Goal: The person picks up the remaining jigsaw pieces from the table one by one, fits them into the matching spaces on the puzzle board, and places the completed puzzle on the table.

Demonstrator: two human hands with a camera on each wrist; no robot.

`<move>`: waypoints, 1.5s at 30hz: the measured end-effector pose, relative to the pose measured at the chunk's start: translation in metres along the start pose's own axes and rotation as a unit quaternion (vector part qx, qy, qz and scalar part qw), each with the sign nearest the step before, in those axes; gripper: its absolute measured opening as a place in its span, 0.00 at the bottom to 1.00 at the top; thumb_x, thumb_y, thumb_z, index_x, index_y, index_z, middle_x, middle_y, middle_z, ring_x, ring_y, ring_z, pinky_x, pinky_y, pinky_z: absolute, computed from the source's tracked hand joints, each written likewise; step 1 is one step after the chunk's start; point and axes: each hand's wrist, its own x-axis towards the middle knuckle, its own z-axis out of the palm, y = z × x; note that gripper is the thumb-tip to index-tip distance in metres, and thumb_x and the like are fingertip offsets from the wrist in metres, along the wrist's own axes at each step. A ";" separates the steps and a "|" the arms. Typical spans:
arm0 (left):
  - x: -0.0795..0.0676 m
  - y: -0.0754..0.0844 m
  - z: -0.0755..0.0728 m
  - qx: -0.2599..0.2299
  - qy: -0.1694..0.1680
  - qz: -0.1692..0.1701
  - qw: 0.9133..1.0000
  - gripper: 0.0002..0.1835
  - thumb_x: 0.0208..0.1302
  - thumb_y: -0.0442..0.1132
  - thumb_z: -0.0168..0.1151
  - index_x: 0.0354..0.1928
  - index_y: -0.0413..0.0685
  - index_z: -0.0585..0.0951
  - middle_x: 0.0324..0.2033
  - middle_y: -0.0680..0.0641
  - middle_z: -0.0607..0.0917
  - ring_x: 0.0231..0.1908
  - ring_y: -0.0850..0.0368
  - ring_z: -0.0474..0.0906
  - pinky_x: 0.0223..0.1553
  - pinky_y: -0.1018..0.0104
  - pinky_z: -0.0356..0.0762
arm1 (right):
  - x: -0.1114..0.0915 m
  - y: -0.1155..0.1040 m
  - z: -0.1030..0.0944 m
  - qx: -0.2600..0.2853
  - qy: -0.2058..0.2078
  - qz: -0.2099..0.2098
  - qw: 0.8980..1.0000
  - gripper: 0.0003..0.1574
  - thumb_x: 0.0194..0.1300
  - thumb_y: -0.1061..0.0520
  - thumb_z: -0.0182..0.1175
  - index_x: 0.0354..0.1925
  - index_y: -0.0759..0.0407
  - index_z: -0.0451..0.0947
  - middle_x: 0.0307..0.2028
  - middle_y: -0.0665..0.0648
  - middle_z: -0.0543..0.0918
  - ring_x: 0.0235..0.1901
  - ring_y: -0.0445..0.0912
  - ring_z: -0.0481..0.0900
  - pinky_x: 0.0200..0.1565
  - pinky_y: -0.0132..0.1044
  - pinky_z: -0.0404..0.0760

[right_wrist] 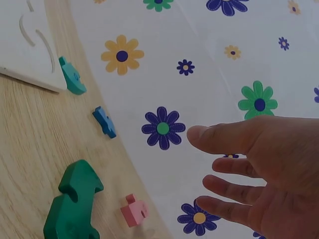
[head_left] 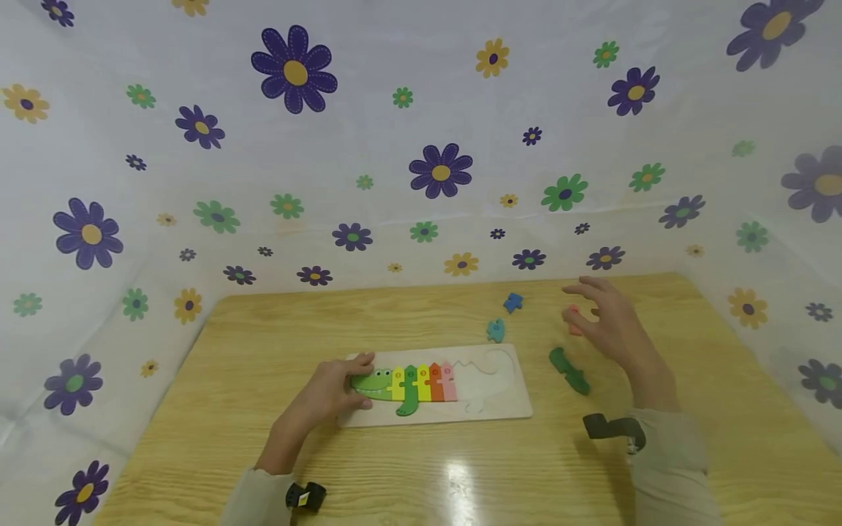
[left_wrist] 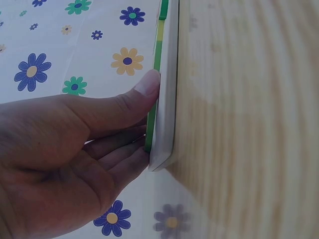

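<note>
My left hand point(head_left: 329, 391) rests on the left end of a pale wooden puzzle board point(head_left: 493, 409), thumb and fingers spread about the green crocodile head piece point(head_left: 376, 385). In the left wrist view, the thumb point(left_wrist: 142, 92) touches the green piece's edge. Yellow, green, orange and pink pieces point(head_left: 449, 381) sit in a row beside the head; the board's right part shows bare outlines. My right hand point(head_left: 608, 321) hovers over a loose pink piece point(head_left: 575, 321), fingers parted, holding nothing. In the right wrist view, this pink piece point(right_wrist: 133, 211) lies apart from the hand.
A loose dark green piece point(head_left: 569, 371) lies right of the board. A teal piece point(head_left: 496, 331) and a blue piece point(head_left: 513, 302) lie behind the board's right end. Flower-printed white cloth point(head_left: 375, 146) walls the wooden table point(head_left: 276, 329) at the back and sides.
</note>
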 end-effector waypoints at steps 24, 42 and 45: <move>0.007 -0.001 0.005 0.014 -0.009 0.004 1.000 0.33 0.53 0.33 0.79 0.63 0.36 0.80 0.71 0.45 0.72 0.73 0.46 0.64 0.73 0.49 0.62 | 0.002 0.032 0.006 -0.037 -0.050 0.047 0.997 0.32 0.60 0.68 0.70 0.61 0.72 0.74 0.66 0.81 0.66 0.65 0.78 0.62 0.64 0.77 0.61; 0.002 0.004 0.002 0.016 -0.007 -0.006 1.000 0.34 0.53 0.31 0.78 0.64 0.35 0.79 0.71 0.44 0.72 0.74 0.45 0.63 0.72 0.49 0.63 | 0.008 0.042 0.015 -0.056 -0.112 0.066 0.990 0.34 0.60 0.68 0.67 0.64 0.73 0.73 0.68 0.83 0.62 0.66 0.80 0.59 0.65 0.77 0.60; 0.002 0.004 0.003 0.015 -0.006 -0.009 1.000 0.34 0.53 0.31 0.78 0.64 0.35 0.79 0.71 0.44 0.72 0.74 0.46 0.63 0.72 0.50 0.63 | 0.007 0.044 0.016 -0.060 -0.118 0.061 0.989 0.34 0.59 0.67 0.66 0.63 0.73 0.73 0.68 0.84 0.62 0.67 0.80 0.59 0.66 0.77 0.60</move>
